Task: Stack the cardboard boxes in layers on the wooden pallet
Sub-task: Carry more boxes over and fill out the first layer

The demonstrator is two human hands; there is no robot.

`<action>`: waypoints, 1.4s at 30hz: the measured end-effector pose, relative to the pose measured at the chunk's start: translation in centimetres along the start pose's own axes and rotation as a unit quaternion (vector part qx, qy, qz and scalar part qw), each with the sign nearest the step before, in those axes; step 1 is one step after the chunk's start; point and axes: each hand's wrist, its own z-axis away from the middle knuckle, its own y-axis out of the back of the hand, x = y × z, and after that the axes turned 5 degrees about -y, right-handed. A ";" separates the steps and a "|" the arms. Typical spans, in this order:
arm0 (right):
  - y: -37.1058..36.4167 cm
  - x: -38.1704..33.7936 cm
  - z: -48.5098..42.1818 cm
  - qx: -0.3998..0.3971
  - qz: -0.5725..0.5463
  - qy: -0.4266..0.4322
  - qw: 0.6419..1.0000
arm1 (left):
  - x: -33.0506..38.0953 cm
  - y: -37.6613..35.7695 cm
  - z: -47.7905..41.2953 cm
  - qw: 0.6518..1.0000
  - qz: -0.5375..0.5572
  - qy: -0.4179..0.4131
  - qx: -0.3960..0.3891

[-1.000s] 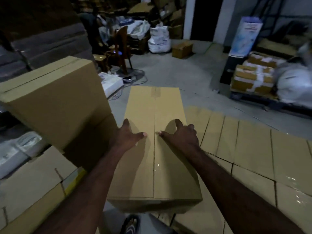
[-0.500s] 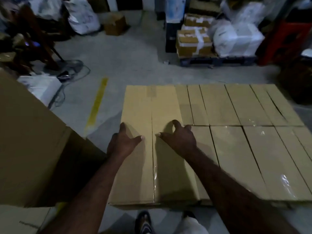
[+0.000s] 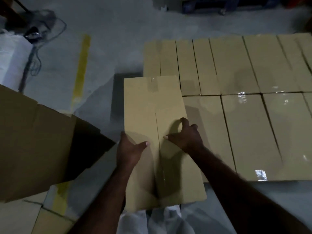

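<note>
Nearest, the left hand (image 3: 130,150) and right hand (image 3: 186,135) clamp the cardboard box (image 3: 152,105) from either side, thumbs flat on top and fingers curled over its long edges. Half a second ago its far end sat level with the stack's far edge; now it has drawn back and overhangs the near edge, so it is probably not yet seated. It is plain brown with a taped centre seam. Beyond, the layer of boxes (image 3: 253,125) hides the pallet.

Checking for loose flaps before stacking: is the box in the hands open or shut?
Shut. The box has both top flaps lying flat, meeting at the centre seam, with clear tape along it.
</note>
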 end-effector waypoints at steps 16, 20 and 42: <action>-12.2 10.9 -14.3 0.040 0.078 -0.062 0.994 | -15.3 -14.4 -11.1 0.998 0.040 -0.038 -0.032; -13.3 11.9 -16.1 0.038 0.082 -0.046 0.995 | -17.1 -16.1 -12.9 0.998 0.036 -0.055 -0.022; -18.3 16.0 -19.2 0.125 0.230 0.002 0.965 | -19.4 -17.8 -16.9 0.991 0.062 -0.084 -0.082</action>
